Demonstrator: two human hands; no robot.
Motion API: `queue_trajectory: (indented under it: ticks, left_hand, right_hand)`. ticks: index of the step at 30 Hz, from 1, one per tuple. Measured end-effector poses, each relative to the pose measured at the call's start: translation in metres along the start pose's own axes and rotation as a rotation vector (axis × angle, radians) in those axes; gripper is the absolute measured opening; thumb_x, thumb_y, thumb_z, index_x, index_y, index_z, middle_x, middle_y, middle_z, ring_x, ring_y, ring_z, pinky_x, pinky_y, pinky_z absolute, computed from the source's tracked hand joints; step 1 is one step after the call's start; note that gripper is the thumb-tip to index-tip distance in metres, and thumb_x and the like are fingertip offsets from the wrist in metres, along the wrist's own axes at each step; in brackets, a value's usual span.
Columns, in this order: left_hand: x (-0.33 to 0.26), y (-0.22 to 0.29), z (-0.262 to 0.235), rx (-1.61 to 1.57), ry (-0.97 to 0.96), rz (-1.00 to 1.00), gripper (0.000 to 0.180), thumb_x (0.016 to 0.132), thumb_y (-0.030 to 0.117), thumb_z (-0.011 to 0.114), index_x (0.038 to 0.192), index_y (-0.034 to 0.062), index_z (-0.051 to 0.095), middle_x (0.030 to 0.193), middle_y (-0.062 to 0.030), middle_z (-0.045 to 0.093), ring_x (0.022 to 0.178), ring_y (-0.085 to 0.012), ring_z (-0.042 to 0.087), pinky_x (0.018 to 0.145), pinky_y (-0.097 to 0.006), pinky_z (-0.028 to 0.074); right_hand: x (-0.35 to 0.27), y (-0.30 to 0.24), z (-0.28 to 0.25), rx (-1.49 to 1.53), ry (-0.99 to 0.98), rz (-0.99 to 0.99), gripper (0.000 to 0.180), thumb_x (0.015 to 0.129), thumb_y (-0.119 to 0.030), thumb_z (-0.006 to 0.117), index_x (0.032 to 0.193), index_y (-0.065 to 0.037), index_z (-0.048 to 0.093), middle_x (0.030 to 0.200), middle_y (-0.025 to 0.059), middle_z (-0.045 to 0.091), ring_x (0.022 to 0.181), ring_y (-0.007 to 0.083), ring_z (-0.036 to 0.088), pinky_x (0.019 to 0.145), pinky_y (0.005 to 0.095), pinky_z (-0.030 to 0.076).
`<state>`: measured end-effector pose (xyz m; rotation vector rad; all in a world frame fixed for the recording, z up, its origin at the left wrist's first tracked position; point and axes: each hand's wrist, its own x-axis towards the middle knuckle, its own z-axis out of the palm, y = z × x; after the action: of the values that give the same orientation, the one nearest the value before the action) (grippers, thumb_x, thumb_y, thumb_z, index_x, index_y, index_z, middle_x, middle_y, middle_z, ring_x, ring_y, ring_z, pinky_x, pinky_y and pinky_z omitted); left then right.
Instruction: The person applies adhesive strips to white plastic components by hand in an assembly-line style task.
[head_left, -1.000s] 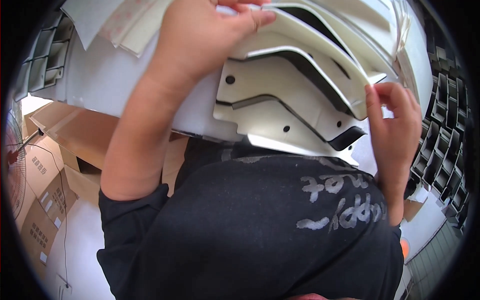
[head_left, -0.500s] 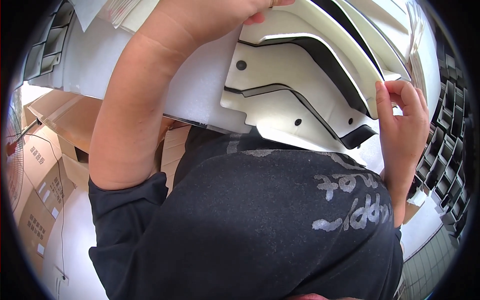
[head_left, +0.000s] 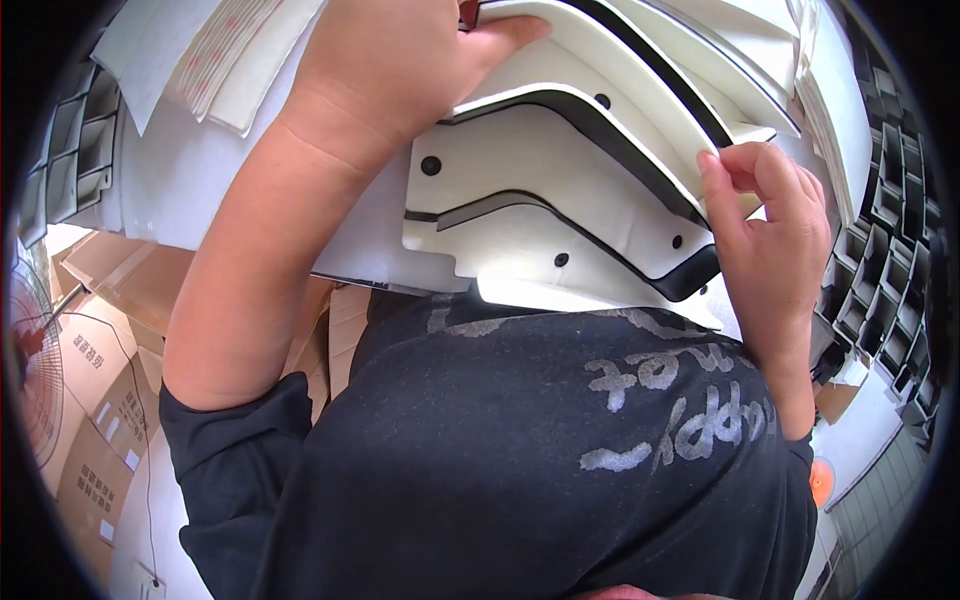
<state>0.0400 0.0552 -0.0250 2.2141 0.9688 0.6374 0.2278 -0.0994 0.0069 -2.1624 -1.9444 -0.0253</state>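
Note:
A white moulded panel [head_left: 490,175] with raised curved ribs lies in front of my body. Black strips [head_left: 570,115] run along its bent ribs, and several round black spots dot its face. My left hand [head_left: 400,70] grips the far left end of an upper rib, its thumb stretched along the inner side; the other fingers are mostly hidden or cut off by the upper edge. At the rib's right end my right hand [head_left: 775,205] pinches the edge between thumb and forefinger, beside a black strip. The remaining right fingers are curled.
The panel rests on a pale work surface [head_left: 370,235]. Paper-like sheets [head_left: 225,60] lie at the far left, with more stacked sheets [head_left: 830,120] at the right. Black trays [head_left: 890,270] line the right side. Cardboard boxes [head_left: 110,440] and a fan [head_left: 35,370] stand lower left.
The panel has shifted left and slightly nearer in the picture. My right hand has moved left with it, still pinching the rib; my left hand has come lower, its thumb now showing along the rib.

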Motion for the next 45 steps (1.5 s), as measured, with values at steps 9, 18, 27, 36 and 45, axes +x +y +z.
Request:
queue_trajectory:
  ticks: [9, 18, 27, 36, 45]
  left_hand:
    - [0.041, 0.051, -0.011, 0.234, -0.378, -0.595, 0.026, 0.073, 0.024, 0.070, 0.076, -0.0018, 0.068, 0.068, -0.0171, 0.062, 0.065, -0.0283, 0.063, 0.063, -0.037, 0.049]
    - [0.059, 0.018, 0.009, 0.346, -0.368, 0.672, 0.006, 0.074, 0.006, 0.068, 0.079, 0.0093, 0.069, 0.122, -0.0127, 0.050, 0.127, -0.0301, 0.035, 0.106, -0.041, 0.033]
    - [0.088, -0.027, 0.044, -0.473, -0.216, 1.151, 0.006, 0.075, 0.012, 0.071, 0.077, 0.0070, 0.067, 0.096, -0.0078, 0.061, 0.107, -0.0278, 0.050, 0.091, -0.040, 0.044]
    - [0.073, 0.010, 0.007, 0.295, -0.503, 0.803, 0.011, 0.079, 0.013, 0.072, 0.087, 0.0079, 0.068, 0.101, -0.0081, 0.062, 0.104, -0.0224, 0.058, 0.086, -0.033, 0.046]
    - [0.062, 0.039, 0.043, 0.327, -0.434, 0.661, 0.018, 0.065, 0.013, 0.076, 0.081, 0.0105, 0.069, 0.104, -0.0062, 0.054, 0.102, -0.0254, 0.051, 0.089, -0.039, 0.041]
  right_hand:
    - [0.001, 0.005, 0.006, 0.081, 0.055, -0.050, 0.009, 0.077, -0.012, 0.071, 0.079, -0.009, 0.063, 0.067, 0.0024, 0.063, 0.064, 0.0200, 0.060, 0.069, 0.0322, 0.043]
    - [-0.004, 0.022, 0.003, 0.163, 0.026, -0.068, 0.016, 0.076, -0.010, 0.072, 0.090, -0.011, 0.067, 0.060, -0.0003, 0.055, 0.060, 0.0189, 0.054, 0.068, 0.0319, 0.041]
    - [-0.015, 0.027, 0.004, 0.285, 0.054, 0.079, 0.026, 0.077, -0.007, 0.071, 0.102, -0.009, 0.063, 0.071, 0.0015, 0.065, 0.069, 0.0183, 0.062, 0.074, 0.0323, 0.042]
    - [-0.013, 0.032, 0.004, 0.228, 0.104, 0.052, 0.017, 0.079, -0.011, 0.069, 0.095, -0.009, 0.063, 0.071, 0.0019, 0.065, 0.070, 0.0200, 0.062, 0.075, 0.0348, 0.041]
    - [-0.010, 0.043, 0.007, 0.248, 0.013, 0.074, 0.016, 0.078, -0.010, 0.070, 0.092, -0.010, 0.062, 0.075, 0.0013, 0.066, 0.072, 0.0161, 0.064, 0.076, 0.0318, 0.037]
